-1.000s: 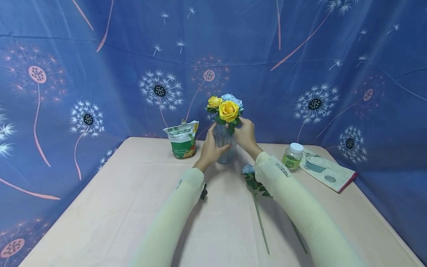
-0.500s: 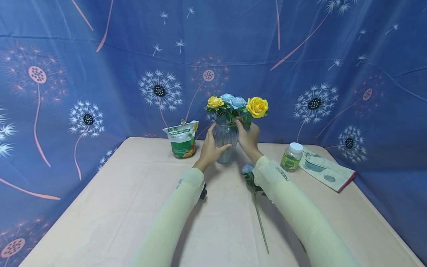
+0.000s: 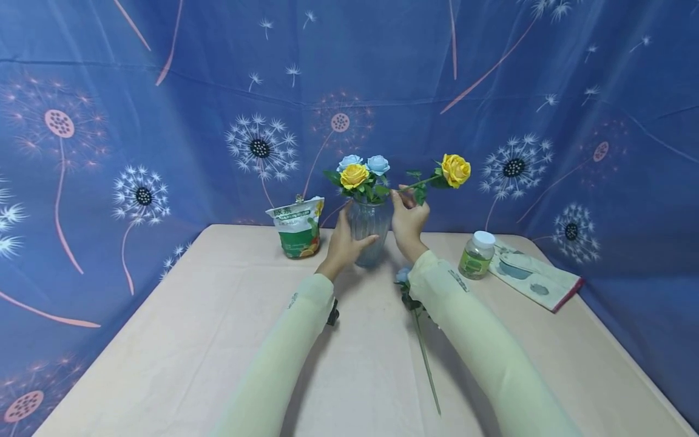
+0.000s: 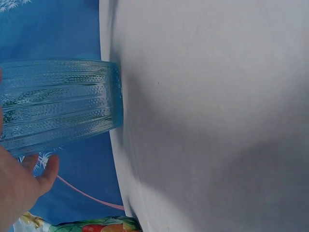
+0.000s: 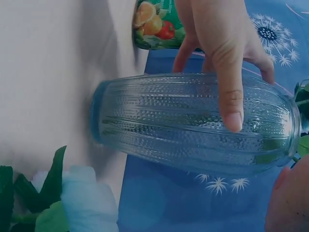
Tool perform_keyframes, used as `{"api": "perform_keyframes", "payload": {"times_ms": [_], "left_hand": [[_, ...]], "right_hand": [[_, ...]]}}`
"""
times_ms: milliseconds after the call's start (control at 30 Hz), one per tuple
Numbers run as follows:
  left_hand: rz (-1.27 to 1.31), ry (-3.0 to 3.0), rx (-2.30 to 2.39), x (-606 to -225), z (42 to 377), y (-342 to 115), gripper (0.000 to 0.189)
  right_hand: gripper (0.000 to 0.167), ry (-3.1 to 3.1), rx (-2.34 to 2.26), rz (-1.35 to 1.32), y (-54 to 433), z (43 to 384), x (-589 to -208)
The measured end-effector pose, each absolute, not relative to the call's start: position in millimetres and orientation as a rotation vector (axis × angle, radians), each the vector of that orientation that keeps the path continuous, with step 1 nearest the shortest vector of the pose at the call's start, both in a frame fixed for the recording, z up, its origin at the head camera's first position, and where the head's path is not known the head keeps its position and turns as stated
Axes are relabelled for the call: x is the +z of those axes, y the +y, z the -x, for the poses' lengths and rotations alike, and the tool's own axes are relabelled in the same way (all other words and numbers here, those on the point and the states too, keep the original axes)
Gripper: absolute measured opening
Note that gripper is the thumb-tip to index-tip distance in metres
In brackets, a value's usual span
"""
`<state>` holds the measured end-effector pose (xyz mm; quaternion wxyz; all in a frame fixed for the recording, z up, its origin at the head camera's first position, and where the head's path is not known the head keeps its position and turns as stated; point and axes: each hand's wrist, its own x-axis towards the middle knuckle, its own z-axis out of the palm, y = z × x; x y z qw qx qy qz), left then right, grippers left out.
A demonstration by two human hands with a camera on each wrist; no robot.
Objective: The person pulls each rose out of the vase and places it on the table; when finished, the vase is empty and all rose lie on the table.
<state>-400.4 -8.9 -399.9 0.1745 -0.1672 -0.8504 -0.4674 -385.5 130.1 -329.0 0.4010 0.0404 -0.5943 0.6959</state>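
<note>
A clear ribbed glass vase (image 3: 369,220) stands on the table with a yellow rose (image 3: 354,176), blue roses (image 3: 378,164) and green leaves above its rim. My left hand (image 3: 344,243) grips the vase from its left side, the thumb lying across the front, as the right wrist view shows. At the rim's right, my right hand (image 3: 409,223) pinches the stem of another yellow rose (image 3: 455,170), which leans far out to the right. Whether that stem's lower end is inside the vase cannot be seen. In the right wrist view, only part of the right hand (image 5: 290,198) shows.
A blue rose (image 3: 419,340) lies on the table by my right forearm. To the left stands a green-and-white pouch (image 3: 299,229). A white-lidded jar (image 3: 477,256) and a folded cloth (image 3: 537,279) sit at the right. Behind the table hangs a blue patterned curtain (image 3: 207,85).
The large yellow rose has swung from above the vase out to the right with my right hand. The remaining flowers have shifted and turned in the vase. My left hand keeps its grip.
</note>
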Motion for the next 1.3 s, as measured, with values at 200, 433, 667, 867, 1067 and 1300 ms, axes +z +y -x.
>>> {"api": "perform_keyframes", "payload": {"times_ms": [200, 433, 667, 867, 1067, 1300], "left_hand": [[0.484, -2.405, -1.32, -399, 400, -9, 0.108], [0.473, -2.418, -1.336, -399, 399, -9, 0.109], [0.464, -2.407, -1.343, -398, 399, -9, 0.11], [0.466, -2.41, -1.345, -398, 399, -9, 0.109], [0.464, -2.409, -1.359, -400, 401, -11, 0.109], [0.47, -2.403, -1.373, -400, 400, -12, 0.11]], "right_hand": [[0.022, -1.541, 1.727, -0.082, 137, 387, -327], [0.027, -1.668, 1.63, -0.016, 143, 387, -325], [0.027, -1.64, 1.667, 0.01, 144, 390, -320], [0.026, -1.477, 1.717, -0.003, 150, 390, -316], [0.033, -1.361, 1.888, -0.056, 160, 386, -306], [0.039, -1.318, 2.048, -0.088, 170, 373, -294]]}}
